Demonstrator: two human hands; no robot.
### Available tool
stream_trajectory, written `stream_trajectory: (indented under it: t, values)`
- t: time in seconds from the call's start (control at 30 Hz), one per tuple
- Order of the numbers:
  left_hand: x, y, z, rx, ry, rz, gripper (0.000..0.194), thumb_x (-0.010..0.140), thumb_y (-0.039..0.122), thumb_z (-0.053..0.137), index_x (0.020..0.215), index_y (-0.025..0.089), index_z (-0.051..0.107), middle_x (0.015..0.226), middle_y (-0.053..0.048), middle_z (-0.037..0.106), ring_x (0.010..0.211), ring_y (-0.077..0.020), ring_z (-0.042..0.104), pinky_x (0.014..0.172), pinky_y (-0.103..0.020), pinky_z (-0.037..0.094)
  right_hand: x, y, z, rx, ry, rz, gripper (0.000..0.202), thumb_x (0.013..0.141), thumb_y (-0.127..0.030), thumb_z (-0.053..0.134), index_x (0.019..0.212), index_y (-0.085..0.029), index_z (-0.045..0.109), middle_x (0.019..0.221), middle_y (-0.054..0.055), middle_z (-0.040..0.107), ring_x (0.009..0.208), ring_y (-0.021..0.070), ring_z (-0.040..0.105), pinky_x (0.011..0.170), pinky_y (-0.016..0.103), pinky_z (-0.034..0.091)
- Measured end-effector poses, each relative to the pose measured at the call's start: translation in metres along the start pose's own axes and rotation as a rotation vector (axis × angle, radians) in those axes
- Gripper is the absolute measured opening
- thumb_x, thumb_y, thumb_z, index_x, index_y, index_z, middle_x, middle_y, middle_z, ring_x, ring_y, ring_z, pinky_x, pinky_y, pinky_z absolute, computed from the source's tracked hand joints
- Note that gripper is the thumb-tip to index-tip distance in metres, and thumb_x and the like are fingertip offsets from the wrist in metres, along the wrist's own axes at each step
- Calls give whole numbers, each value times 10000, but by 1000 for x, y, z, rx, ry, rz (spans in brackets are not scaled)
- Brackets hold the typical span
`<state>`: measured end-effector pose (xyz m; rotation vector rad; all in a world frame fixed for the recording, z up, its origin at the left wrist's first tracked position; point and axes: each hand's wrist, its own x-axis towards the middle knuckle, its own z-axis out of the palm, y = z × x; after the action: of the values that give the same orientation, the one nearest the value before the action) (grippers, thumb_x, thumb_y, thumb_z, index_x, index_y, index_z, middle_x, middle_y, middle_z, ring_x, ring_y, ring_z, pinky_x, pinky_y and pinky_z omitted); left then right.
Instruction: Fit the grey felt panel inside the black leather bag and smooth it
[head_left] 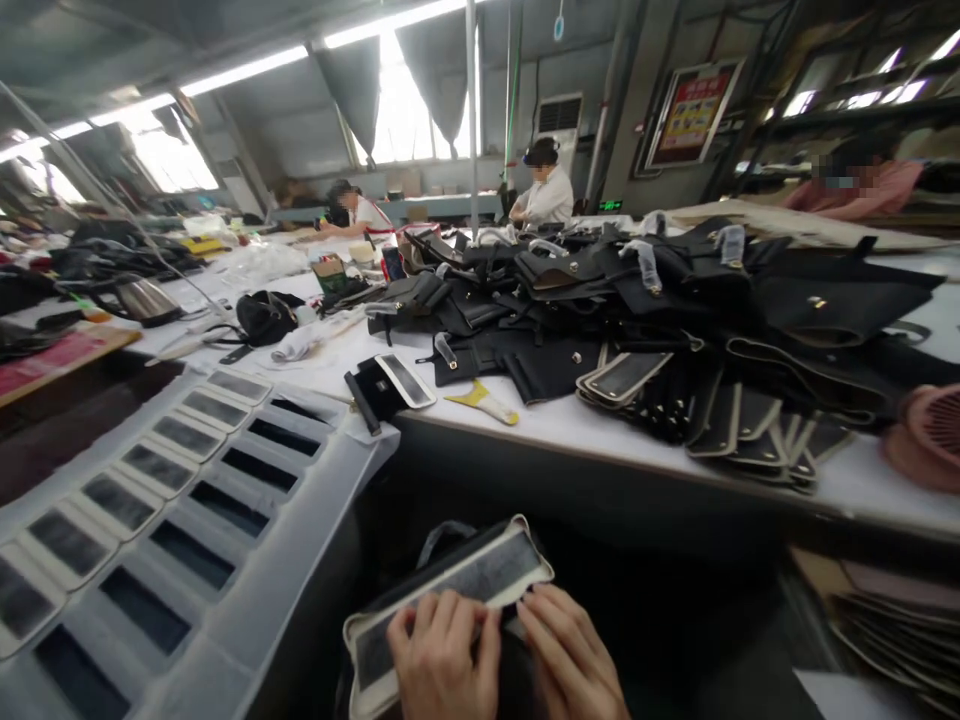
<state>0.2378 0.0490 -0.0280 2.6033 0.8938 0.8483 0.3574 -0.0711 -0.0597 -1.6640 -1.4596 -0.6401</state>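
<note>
A dark rectangular panel with a cream border (487, 568) lies over a black piece at the bottom centre, tilted up to the right. My left hand (448, 645) is closed on the panel's lower edge, fingers bent over its face. Against the right part of that same edge, my right hand (568, 645) is closed with its fingertips pressed together; the thumb is mostly hidden. A thin loop (444, 535) stands up behind the panel. Below the hands the black piece is too dark to make out.
Similar cream-edged panels (154, 468) line a white tray (259, 590) at left. Black leather parts (540, 290) are piled on the white table (495, 425), with a yellow-and-white tool (484, 402) near its edge. A pink fan (930, 435) stands right. Several people sit farther back.
</note>
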Motion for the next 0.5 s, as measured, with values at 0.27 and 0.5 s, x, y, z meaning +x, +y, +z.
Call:
stream_trajectory:
  t: [0.27, 0.5]
  values:
    - [9, 8, -16, -39, -106, -18, 171, 897, 224, 574, 745, 240, 652, 721, 32, 665, 764, -213, 590, 847, -432, 288, -14, -19, 5, -19, -166, 158, 411, 913, 23, 444, 1290, -60, 584, 1256, 169, 609, 1269, 287, 504, 1018, 462, 506]
    - [7, 2, -11, 7, -29, 46, 125, 926, 212, 545, 807, 200, 585, 726, 8, 634, 704, -201, 583, 825, -409, 331, -11, -25, 15, -61, -156, 130, 430, 888, 31, 415, 1273, -46, 591, 1265, 172, 607, 1279, 285, 506, 1042, 464, 485]
